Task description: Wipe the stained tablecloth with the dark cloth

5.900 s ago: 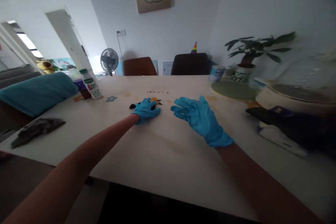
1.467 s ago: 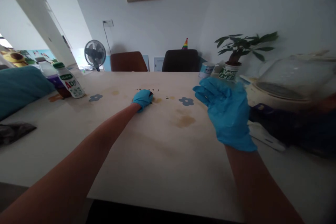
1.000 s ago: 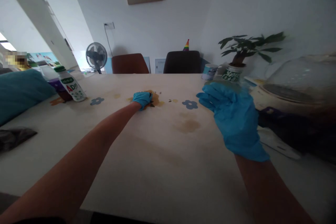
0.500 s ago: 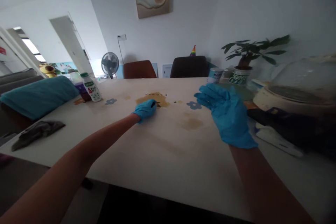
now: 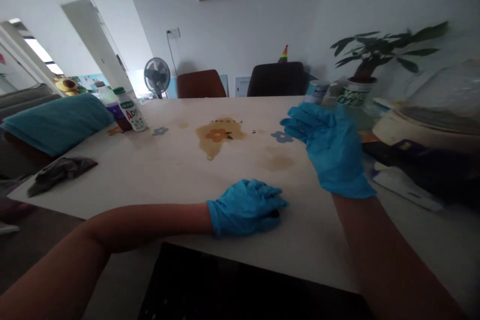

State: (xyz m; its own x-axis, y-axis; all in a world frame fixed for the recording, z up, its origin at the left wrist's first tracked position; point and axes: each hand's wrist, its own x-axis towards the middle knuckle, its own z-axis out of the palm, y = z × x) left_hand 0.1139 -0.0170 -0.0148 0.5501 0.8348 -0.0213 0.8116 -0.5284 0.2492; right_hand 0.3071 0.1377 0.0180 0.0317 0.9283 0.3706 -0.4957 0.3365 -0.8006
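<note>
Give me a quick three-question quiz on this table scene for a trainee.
1. True or false: the left hand lies near the table's front edge.
2. The right hand is: A) flat on the table, B) raised above it, C) gripping a bottle.
3. What lies at the table's left edge, in front of the bottles?

Key: 1 true. 2 B. 3 A dark cloth.

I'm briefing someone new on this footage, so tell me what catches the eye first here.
Two bright blue gloves stand out: the left hand pressed on the table near its front edge, the right hand raised open above the right side. Beyond them a brown stain spreads mid-table, and a bottle stands far left.
</note>
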